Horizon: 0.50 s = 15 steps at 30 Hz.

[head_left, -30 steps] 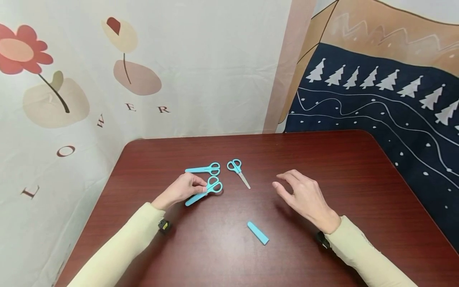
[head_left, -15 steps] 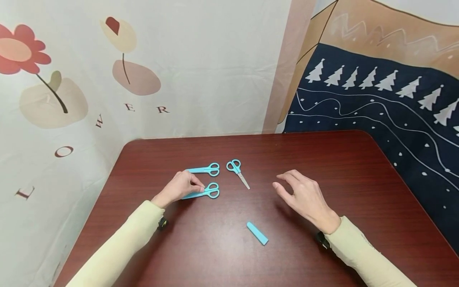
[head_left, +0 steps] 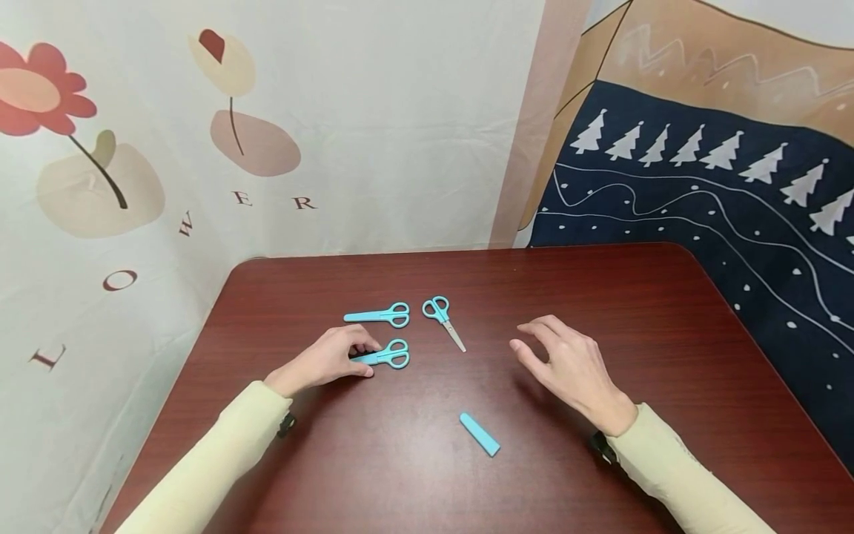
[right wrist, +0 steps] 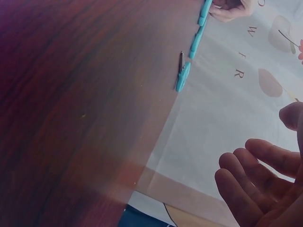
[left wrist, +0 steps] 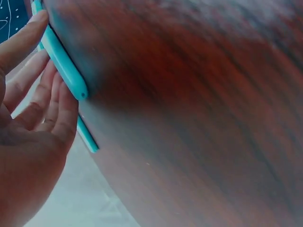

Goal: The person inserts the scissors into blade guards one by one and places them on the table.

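A pair of light-blue scissors (head_left: 387, 355) in a matching blade cover lies flat on the table. My left hand (head_left: 327, 361) is around its covered end, thumb on the near side and fingers on the far side, spread apart. In the left wrist view the cover (left wrist: 66, 68) passes between thumb and fingers, which look fairly straight. A second covered pair of scissors (head_left: 380, 315) lies parallel just behind. To its right rests an uncovered pair of scissors (head_left: 443, 320), its blades pointing toward the front right. My right hand (head_left: 567, 367) hovers over the table, fingers relaxed, holding nothing.
A loose blue blade cover (head_left: 479, 434) lies near the front middle of the dark red table (head_left: 600, 282). Behind the table hangs a pale printed cloth (head_left: 400, 148), with a navy tree-patterned cloth (head_left: 667, 193) at the right.
My left hand has laid the covered scissors down, turning them parallel to the pair behind. Its thumb has since moved off them toward the near side. The right hand stays put.
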Each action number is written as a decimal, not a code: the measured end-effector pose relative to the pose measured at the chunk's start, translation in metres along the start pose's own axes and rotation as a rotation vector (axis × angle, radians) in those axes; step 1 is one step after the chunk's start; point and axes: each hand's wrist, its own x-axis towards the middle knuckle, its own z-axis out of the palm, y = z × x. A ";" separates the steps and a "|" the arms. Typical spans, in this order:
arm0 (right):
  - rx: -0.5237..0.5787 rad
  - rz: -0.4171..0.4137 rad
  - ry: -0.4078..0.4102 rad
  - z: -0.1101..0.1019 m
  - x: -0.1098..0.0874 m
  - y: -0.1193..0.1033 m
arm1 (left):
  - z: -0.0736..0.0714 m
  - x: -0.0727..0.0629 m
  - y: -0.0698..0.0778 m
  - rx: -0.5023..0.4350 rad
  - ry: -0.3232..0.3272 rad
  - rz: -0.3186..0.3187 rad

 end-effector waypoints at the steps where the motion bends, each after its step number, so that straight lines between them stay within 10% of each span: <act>1: 0.000 0.000 -0.001 0.000 0.000 0.000 | 0.000 0.000 -0.002 -0.008 -0.004 -0.001; 15: -0.009 0.003 0.006 0.001 -0.002 0.003 | -0.003 0.007 -0.018 -0.055 0.045 -0.029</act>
